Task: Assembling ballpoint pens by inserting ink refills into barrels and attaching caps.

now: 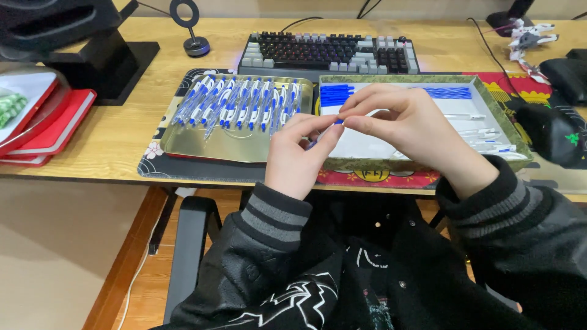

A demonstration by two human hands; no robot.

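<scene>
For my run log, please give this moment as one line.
left hand: pinches blue pen part | right hand: pinches same part | gold tray: finished pens | green box: loose parts

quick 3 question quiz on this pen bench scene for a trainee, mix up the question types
1. True or false: the gold metal tray holds a row of blue and white pens.
2. Which hand lies nearer the white-lined green box: A) left hand B) right hand
3. Fill in: behind both containers sits a dark ______.

Key
1. True.
2. B; it hovers over the box, its fingertips meeting the left hand's on a small blue pen part.
3. Keyboard.
</scene>
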